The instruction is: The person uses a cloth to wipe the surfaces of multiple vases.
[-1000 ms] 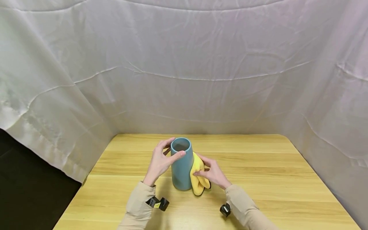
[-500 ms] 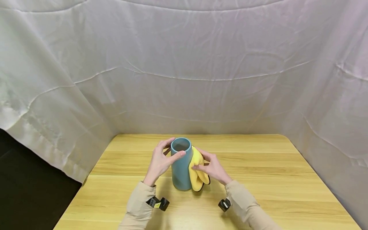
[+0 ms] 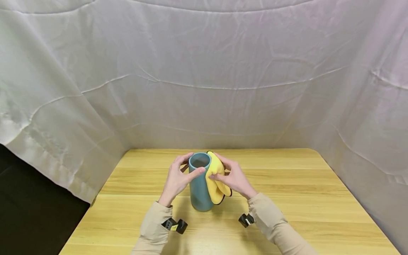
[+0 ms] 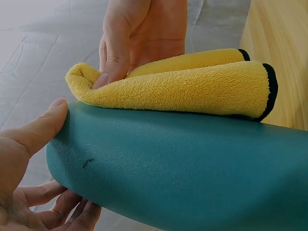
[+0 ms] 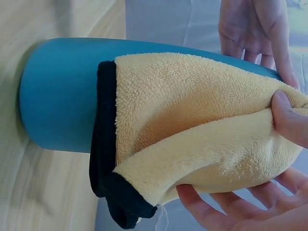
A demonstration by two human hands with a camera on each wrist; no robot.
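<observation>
A tall blue-green vase (image 3: 199, 194) stands upright on the wooden table, its open mouth facing up. My left hand (image 3: 176, 180) grips it near the rim, thumb at the front and fingers round the far left side. My right hand (image 3: 235, 178) holds a folded yellow cloth (image 3: 213, 187) with black edging against the vase's right side, by the rim. In the right wrist view, the cloth (image 5: 192, 106) is pinched between thumb and fingers, and its lower end hangs down. A small dark mark (image 4: 88, 163) shows on the vase wall in the left wrist view.
The wooden table (image 3: 302, 202) extends to both sides of the vase. A pale grey curtain (image 3: 220, 106) hangs behind it and along both sides. Beyond the table's left edge lies a dark area (image 3: 32, 209). Black wrist cameras (image 3: 176, 225) sit under both sleeves.
My right hand has slid the yellow cloth upward along the vase's right side until the cloth's top reaches rim height. My left hand and the vase have hardly moved.
</observation>
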